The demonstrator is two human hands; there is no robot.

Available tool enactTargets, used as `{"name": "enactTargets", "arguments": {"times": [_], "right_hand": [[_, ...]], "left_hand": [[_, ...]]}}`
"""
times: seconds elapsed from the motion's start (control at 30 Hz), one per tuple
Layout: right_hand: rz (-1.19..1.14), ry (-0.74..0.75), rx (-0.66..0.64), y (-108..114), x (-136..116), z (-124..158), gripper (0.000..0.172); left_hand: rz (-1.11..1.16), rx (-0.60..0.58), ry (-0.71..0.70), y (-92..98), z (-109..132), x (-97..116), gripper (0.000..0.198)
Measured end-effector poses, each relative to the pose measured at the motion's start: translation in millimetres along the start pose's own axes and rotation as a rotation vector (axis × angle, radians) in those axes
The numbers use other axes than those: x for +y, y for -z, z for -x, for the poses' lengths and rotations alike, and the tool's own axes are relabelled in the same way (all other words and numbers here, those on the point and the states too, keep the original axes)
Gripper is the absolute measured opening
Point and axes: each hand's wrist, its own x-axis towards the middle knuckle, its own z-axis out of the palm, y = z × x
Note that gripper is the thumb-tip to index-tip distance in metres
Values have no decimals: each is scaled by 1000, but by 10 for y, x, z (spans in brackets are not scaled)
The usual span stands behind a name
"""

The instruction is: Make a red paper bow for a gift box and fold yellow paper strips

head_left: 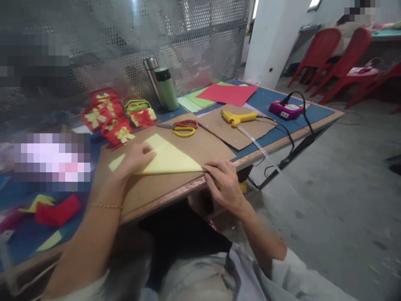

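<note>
A sheet of pale yellow paper (169, 156), folded along its near edge, lies on a brown cardboard sheet (213, 142). My left hand (138, 159) rests on the paper's left part with its fingers curled against it. At the paper's right corner, my right hand (224, 179) pinches the tip close to the table's front edge. Behind the paper lie scissors (184, 126) with red and yellow handles. A yellow glue gun (239, 117) sits on a smaller cardboard piece, a clear glue stick (266, 154) sticking out past the table edge.
Red paper baskets with yellow bows (108, 115) stand at the back left. A green flask (168, 90) and a steel flask (153, 77) stand by the mesh partition. Red paper (227, 94) and a purple power box (286, 109) with a black cord lie further right.
</note>
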Motion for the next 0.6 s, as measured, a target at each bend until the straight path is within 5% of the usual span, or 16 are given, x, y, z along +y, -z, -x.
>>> {"name": "enactTargets", "arguments": {"times": [0.6], "right_hand": [[-14,-14,-79,42,34,40,26]], "left_hand": [[11,10,35,-14,13,12,22]]}}
